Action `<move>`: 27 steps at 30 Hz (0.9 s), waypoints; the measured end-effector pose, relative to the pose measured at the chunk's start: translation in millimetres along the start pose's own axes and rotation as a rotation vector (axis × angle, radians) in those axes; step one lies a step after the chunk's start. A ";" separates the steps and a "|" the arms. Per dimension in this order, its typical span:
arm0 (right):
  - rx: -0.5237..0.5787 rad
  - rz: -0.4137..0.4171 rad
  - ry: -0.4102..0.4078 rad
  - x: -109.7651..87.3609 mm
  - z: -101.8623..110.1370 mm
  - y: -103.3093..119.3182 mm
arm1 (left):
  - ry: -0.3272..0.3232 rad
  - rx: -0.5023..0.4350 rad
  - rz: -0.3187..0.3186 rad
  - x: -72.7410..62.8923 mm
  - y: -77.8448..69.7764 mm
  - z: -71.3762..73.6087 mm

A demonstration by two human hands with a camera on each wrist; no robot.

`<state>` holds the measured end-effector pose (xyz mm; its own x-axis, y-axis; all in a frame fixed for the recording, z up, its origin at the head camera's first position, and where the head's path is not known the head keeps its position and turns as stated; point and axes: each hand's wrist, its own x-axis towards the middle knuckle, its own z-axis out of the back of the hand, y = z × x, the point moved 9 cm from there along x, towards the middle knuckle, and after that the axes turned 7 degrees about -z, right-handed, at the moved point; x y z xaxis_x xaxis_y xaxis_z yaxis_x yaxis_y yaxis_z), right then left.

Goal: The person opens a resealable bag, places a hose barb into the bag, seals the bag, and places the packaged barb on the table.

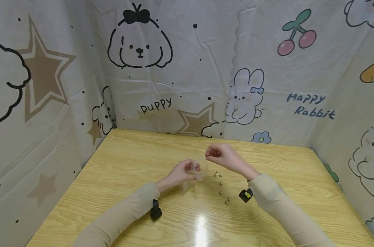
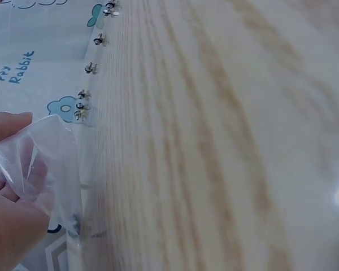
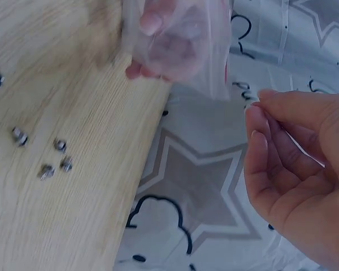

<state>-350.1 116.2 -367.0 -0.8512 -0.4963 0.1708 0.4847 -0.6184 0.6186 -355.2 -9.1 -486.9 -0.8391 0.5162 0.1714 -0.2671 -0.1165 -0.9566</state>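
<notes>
My left hand grips a clear plastic zip bag, its fingers and thumb curled about the bag's sides. A small dark thing shows low in the bag in the left wrist view, too blurred to name. Close by the bag's upper edge is my right hand, apart from it, thumb and forefinger tips together. Whether they pinch something tiny cannot be told. Several small shiny metal screw-like pieces lie scattered on the table between my hands and to the right of the bag.
The wood-grain table reaches a patterned cloth hanging at the back and both sides. A black wrist camera is strapped on the left sleeve, another camera on the right. Light glares on the front of the table.
</notes>
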 end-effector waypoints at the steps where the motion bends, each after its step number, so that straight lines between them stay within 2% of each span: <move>1: 0.000 -0.008 -0.005 -0.4 1.7 -3.4 | -0.002 0.000 -0.005 0.3 -0.3 0.4; 7: -0.028 -0.045 -0.047 -4.4 8.0 -30.8 | 0.002 0.010 -0.025 0.7 -1.3 0.5; 10: -0.029 -0.057 -0.046 -6.8 6.0 -47.2 | -0.004 0.013 -0.016 0.0 -0.9 1.1; 20: -0.085 -0.159 0.063 -13.6 -17.6 -96.1 | -0.026 0.018 -0.005 -0.5 0.0 2.8; 27: -0.134 -0.183 0.095 -12.4 -31.4 -113.0 | -0.020 0.018 -0.008 0.0 0.8 2.9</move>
<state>-388.0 173.1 -463.1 -0.9078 -0.4193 -0.0116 0.3515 -0.7755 0.5244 -356.8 -11.7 -487.0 -0.8463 0.5000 0.1837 -0.2820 -0.1279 -0.9509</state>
